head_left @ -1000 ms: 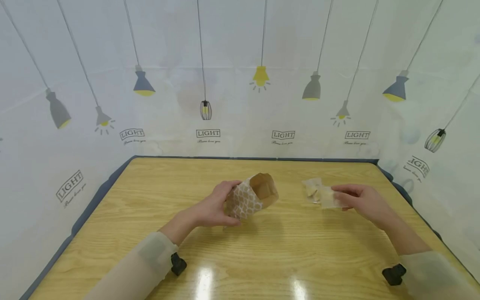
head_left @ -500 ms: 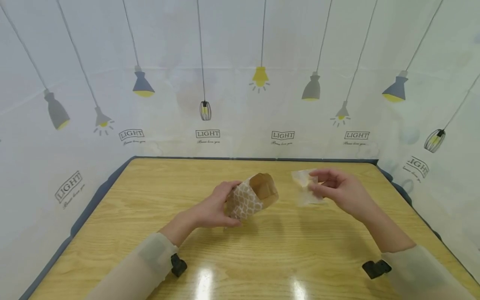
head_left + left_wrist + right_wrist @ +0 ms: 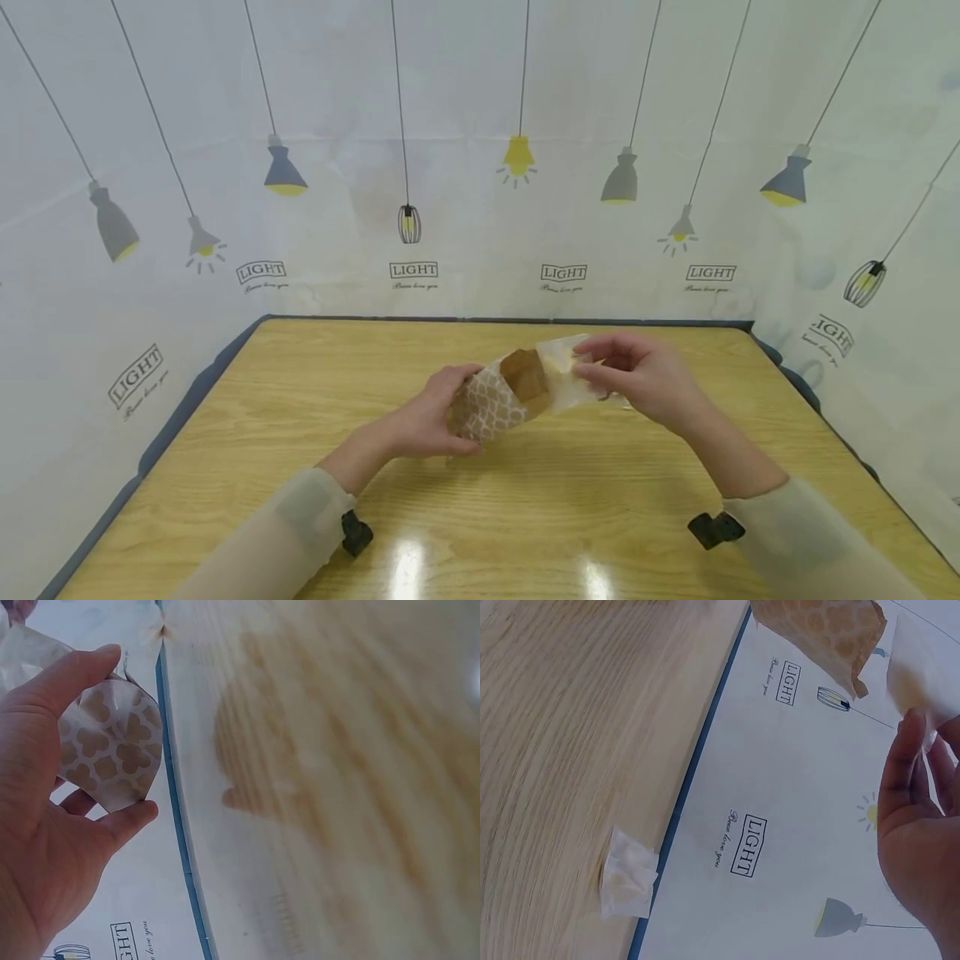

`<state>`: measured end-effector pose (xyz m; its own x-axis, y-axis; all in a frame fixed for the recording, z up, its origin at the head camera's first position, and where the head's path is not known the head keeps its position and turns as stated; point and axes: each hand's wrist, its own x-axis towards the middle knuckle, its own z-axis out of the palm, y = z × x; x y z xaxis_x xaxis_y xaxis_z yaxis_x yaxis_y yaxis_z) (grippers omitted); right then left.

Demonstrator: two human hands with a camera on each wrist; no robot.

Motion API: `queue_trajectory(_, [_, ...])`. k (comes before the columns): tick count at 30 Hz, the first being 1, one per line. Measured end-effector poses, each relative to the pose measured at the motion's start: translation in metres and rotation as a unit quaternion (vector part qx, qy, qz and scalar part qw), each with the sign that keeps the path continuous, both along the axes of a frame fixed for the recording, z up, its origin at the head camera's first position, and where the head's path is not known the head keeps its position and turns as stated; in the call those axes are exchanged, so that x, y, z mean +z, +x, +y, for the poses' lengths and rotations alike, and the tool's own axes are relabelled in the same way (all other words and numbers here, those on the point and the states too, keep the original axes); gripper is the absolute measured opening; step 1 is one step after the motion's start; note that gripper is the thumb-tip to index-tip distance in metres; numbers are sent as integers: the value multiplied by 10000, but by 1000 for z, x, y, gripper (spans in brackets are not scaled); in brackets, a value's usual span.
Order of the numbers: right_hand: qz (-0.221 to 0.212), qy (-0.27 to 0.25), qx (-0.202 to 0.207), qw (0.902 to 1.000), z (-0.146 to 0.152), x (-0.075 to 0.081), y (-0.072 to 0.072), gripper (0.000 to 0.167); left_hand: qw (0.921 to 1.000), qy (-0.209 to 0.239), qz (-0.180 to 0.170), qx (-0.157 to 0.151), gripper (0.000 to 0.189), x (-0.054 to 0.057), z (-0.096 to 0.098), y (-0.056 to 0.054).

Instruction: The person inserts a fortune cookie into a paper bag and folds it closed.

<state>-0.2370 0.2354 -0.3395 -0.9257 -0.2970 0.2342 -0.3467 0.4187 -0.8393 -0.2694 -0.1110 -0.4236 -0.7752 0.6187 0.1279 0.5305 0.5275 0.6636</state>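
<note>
My left hand (image 3: 423, 417) grips a small brown paper bag (image 3: 486, 406) with a white lattice print, tilted so that its gaping mouth faces right. Between thumb and fingers, my right hand (image 3: 645, 379) pinches a translucent packet (image 3: 558, 362) with something pale yellow inside. In the head view the packet overlaps the right rim of the bag's mouth; the right wrist view shows a gap between the packet and the bag (image 3: 832, 637). A second small packet (image 3: 628, 879) lies on the table, mostly hidden behind my right hand in the head view.
The wooden table (image 3: 315, 367) has a dark blue edge strip (image 3: 420, 317) along its back. White sheeting (image 3: 465, 208) printed with hanging lamps rises behind it and at both sides. Small black devices (image 3: 356, 533) sit at both wrists.
My right hand has lifted the packet and carried it left, from beside the other packet to the bag's mouth. The left hand and bag have stayed about where they were.
</note>
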Motion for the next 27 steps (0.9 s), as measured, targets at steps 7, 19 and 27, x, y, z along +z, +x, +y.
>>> queue_trajectory(7, [53, 410, 84, 9991, -13, 0, -2, 22, 10000, -53, 45, -12, 114, 1, 1, 1])
queue_trajectory(19, [188, 495, 74, 9986, -20, -8, -6, 19, 9998, -1, 108, -182, 110, 0, 3, 2])
queue_trajectory(27, [356, 517, 61, 9980, -20, -8, -7, 20, 9999, 17, -38, -164, 110, 1, 2, 3])
